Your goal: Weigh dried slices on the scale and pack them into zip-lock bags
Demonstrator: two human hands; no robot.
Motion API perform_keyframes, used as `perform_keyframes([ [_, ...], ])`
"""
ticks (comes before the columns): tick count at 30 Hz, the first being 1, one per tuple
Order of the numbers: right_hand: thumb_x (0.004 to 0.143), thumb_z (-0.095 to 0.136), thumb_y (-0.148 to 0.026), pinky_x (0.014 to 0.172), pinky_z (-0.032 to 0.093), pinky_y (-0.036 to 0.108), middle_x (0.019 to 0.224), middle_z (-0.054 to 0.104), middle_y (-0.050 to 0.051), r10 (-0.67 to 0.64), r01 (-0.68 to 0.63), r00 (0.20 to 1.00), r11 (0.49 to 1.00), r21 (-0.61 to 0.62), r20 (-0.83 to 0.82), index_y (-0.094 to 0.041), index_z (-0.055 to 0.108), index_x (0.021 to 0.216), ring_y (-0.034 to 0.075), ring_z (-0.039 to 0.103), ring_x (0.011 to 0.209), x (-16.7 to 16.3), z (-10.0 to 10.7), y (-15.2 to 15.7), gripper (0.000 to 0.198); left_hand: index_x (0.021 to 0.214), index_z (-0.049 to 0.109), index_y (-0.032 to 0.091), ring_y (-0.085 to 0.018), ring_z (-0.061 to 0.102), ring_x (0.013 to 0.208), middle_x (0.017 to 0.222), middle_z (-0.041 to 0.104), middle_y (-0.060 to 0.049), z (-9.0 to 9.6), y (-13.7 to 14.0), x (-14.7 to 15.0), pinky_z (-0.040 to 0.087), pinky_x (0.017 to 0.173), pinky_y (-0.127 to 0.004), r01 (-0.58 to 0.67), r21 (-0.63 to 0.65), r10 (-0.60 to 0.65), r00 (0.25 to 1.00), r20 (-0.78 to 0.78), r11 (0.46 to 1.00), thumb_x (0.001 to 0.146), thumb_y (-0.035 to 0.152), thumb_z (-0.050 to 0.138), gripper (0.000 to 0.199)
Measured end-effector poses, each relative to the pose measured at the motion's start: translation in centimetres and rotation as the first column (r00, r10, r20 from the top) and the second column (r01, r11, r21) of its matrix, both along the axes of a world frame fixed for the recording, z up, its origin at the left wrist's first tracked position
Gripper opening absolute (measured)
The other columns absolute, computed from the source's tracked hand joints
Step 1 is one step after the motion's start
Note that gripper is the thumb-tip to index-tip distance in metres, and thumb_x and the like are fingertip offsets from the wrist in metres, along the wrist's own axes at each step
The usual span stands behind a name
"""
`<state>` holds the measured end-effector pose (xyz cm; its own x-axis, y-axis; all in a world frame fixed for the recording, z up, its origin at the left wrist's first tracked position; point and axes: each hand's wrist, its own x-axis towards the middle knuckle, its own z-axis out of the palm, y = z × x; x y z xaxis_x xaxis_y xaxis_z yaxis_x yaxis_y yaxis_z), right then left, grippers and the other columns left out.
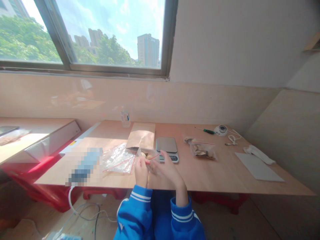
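A clear zip bag [152,168] with a red seal strip is between my hands at the table's front edge. Pale brown pieces, like dried mushroom slices, show at its mouth. My left hand [141,171] pinches the bag's left side near the seal. On the right side, my right hand [170,169] has its fingers around the bag, partly blurred and hidden by the plastic. Just behind the bag lies a brown paper bag [142,133], its opening towards me. A kitchen scale [166,145] stands behind my right hand. Flat clear zip bags [118,160] lie to the left.
Filled zip bags [203,150] lie right of the scale. Farther right are a screwdriver [209,131], a white dome camera [221,130] with its cable, and white sheets [258,166]. A plastic bottle [125,119] stands at the back. A blurred-out object [86,166] lies at the left.
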<state>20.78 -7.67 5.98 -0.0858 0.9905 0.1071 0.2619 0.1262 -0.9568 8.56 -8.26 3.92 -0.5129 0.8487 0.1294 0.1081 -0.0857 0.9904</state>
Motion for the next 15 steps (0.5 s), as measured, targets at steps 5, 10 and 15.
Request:
perform_keyframes([
  [5,0.086,0.053,-0.043,0.081,0.050,0.035,0.089,0.070,0.007,0.053,-0.043,0.957,0.998,0.041,-0.285,-0.018,0.065,0.087,0.020,0.065,0.085,-0.4,-0.6,0.1,0.028,0.055,0.048,0.022,-0.018,0.054,0.063,0.057,0.054,-0.002,1.7,-0.9,0.9,0.045,0.065,-0.030,0.100,0.032,-0.097,0.993,-0.073,0.994,0.083,0.043,0.040,0.036],
  [10,0.084,0.056,-0.048,0.078,0.051,0.035,0.082,0.071,0.007,-0.149,0.209,0.911,0.971,0.119,-0.384,-0.018,0.066,0.080,0.021,0.066,0.081,1.2,-0.3,-0.2,0.032,0.063,0.051,0.020,-0.019,0.057,0.071,0.066,0.057,-0.002,1.7,-0.8,1.0,0.046,0.071,-0.032,0.152,0.088,-0.143,0.985,-0.099,0.984,0.085,0.044,0.038,0.035],
  [15,0.083,0.056,-0.053,0.076,0.052,0.033,0.081,0.072,0.006,-0.201,0.275,0.889,0.953,0.130,-0.410,-0.019,0.068,0.084,0.022,0.067,0.080,3.4,-0.7,-1.1,0.036,0.097,0.060,0.018,-0.022,0.061,0.092,0.102,0.065,-0.008,0.3,0.2,0.5,0.049,0.081,-0.035,0.113,0.082,-0.117,0.992,0.040,0.990,0.076,0.051,0.056,0.039],
])
